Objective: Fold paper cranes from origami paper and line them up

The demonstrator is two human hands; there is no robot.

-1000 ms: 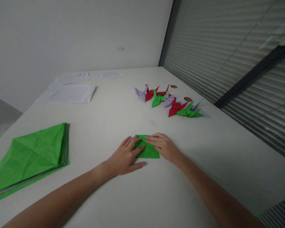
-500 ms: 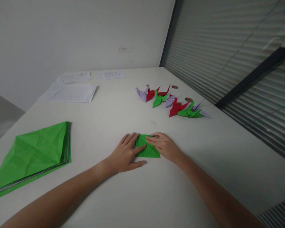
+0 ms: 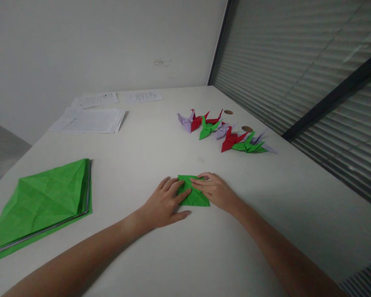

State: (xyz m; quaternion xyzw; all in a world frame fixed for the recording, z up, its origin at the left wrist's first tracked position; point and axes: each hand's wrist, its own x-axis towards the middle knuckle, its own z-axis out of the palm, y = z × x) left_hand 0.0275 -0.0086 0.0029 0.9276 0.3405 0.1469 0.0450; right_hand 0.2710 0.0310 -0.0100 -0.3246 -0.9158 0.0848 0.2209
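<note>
Head view: green paper [image 3: 196, 200] lies beneath the fingers [image 3: 183, 195].

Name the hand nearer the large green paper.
Left. The left hand is right of the large green paper, apart from it; the right hand is farther right.

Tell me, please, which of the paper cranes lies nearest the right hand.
The front red crane, left of the rightmost green crane; no other reaches so near the right hand.

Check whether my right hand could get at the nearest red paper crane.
Probably yes: nothing appears to stand between your right hand and that red paper crane, though the hand now rests on the folded green paper.
</note>
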